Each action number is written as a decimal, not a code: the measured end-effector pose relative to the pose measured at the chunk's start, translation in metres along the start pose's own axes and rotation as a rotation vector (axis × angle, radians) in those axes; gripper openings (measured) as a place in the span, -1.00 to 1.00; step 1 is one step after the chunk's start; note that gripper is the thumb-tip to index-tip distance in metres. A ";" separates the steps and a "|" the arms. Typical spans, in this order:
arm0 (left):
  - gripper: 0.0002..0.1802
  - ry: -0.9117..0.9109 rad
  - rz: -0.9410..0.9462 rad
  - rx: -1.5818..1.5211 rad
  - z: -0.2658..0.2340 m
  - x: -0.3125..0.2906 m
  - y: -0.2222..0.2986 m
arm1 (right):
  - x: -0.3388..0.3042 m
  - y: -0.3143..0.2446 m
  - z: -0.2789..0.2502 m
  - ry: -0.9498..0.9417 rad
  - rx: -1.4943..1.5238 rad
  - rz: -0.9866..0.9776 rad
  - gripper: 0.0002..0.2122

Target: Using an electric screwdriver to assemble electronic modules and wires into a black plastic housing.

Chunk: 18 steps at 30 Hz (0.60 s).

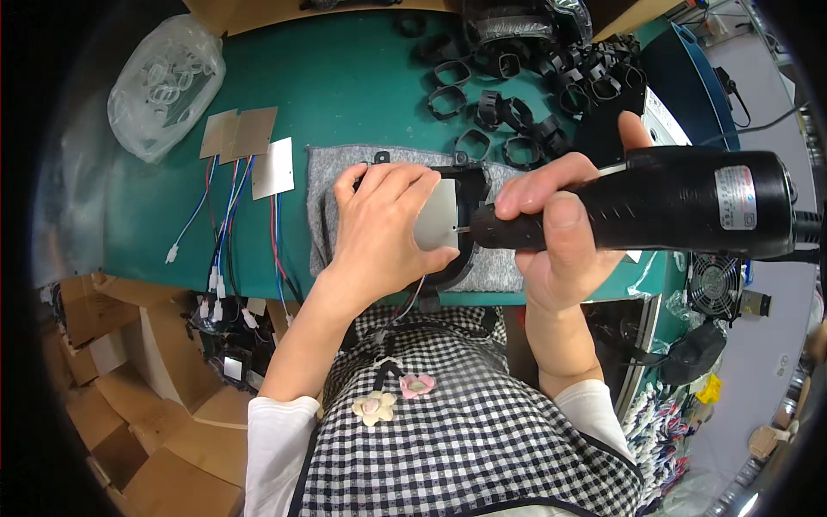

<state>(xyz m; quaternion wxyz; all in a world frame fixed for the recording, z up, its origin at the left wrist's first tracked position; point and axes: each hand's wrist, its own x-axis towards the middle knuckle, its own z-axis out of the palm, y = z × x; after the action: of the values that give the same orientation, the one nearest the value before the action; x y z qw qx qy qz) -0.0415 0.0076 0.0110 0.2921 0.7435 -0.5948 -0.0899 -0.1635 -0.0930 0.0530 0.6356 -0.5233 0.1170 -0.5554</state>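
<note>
My right hand (560,237) is wrapped round a thick black electric screwdriver (668,202), held almost level with its cable leaving at the right. The thin bit reaches the right edge of a pale metal plate (438,215), by a small hole. That plate lies in a black plastic housing (474,189) on a grey cloth (501,271). Over the plate's left part spreads my left hand (379,220), gripping it, with fingertips along the far side and thumb at the near side. My left palm hides much of plate and housing. A thin wire hangs from the near side.
Left of the cloth lie several metal plates (274,168) with coloured wires and white connectors. A clear bag (164,90) of rings stands at the far left. Several black plastic rings (448,102) cover the back right. Cardboard boxes (185,431) fill the lower left; a fan (717,284) sits at right.
</note>
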 end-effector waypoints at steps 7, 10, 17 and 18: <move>-0.25 -0.020 -0.027 0.004 0.004 0.000 0.003 | 0.014 0.009 -0.011 -0.359 -0.314 -0.011 -0.31; -0.25 -0.017 -0.030 -0.014 0.005 -0.001 -0.001 | 0.015 0.007 -0.011 -0.305 -0.206 0.073 -0.29; -0.24 -0.030 -0.035 -0.028 0.005 0.001 0.000 | 0.019 0.016 -0.014 -0.301 -0.253 0.138 -0.29; -0.24 -0.030 -0.034 -0.031 0.005 0.001 0.001 | 0.019 0.019 -0.016 -0.300 -0.256 0.139 -0.29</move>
<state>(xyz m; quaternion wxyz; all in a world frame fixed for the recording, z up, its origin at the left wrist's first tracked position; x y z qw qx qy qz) -0.0440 0.0051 0.0080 0.2930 0.7475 -0.5849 -0.1154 -0.1576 -0.1208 0.0396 0.6110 -0.6674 0.1263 -0.4067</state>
